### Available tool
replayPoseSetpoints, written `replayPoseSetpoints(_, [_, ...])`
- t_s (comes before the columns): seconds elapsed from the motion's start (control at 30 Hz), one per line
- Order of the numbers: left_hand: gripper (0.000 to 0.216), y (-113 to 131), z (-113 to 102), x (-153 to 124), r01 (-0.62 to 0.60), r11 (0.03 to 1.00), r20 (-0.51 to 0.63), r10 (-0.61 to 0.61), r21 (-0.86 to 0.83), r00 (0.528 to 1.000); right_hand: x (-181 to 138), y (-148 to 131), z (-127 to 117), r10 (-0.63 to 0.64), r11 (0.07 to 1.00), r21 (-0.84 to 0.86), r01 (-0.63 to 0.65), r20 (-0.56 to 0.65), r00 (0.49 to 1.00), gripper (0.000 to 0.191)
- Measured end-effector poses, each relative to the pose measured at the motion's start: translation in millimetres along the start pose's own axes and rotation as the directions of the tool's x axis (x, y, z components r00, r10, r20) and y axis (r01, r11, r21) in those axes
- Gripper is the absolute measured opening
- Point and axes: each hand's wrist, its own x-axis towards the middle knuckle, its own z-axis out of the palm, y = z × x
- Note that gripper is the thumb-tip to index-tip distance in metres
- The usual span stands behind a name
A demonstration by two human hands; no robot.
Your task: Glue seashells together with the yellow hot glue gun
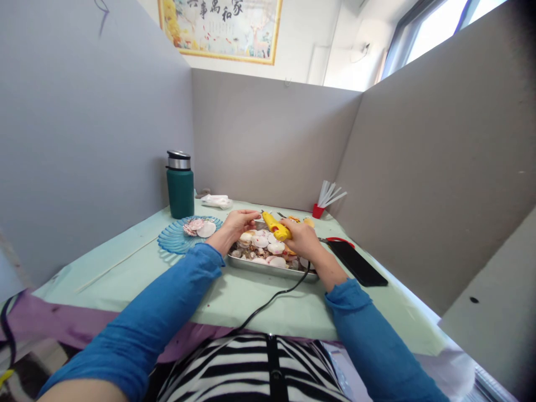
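Note:
My right hand [302, 239] grips a yellow glue gun [275, 226] over a metal tray [268, 268] full of several seashells [260, 242]. Its nozzle points left toward my left hand [238, 222]. The left hand hovers over the tray's far left corner with its fingers curled together at the nozzle; what they pinch is hidden. The gun's black cord [268, 301] runs from the tray toward my body.
A blue glass plate [171, 241] with a few shells sits left of the tray. Behind it stands a green flask [180, 185]. A red cup of white sticks [319, 210] is at the back right, a black phone [358, 264] lies right. Grey partitions enclose the table.

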Motion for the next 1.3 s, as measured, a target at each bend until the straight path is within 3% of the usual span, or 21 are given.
replayPoseSetpoints(0.87, [0.008,0.6,0.3,0.4,0.015,1.0,0.002,-0.015,-0.011,1.0,-0.2,-2.6,-1.5,-0.037,0.999,0.037,0.037,0.014,0.999,0.034])
replayPoseSetpoints(1.1, [0.01,0.2,0.7,0.0,0.007,1.0,0.003,-0.007,-0.01,1.0,0.2,0.0,0.4,0.006,1.0,0.013,-0.006,-0.002,1.0,0.035])
replayPoseSetpoints(1.3, [0.007,1.0,1.0,0.1,0.02,1.0,-0.003,-0.02,-0.012,1.0,-0.6,-2.2,-0.9,-0.04,0.998,0.046,0.039,0.009,0.999,0.033])
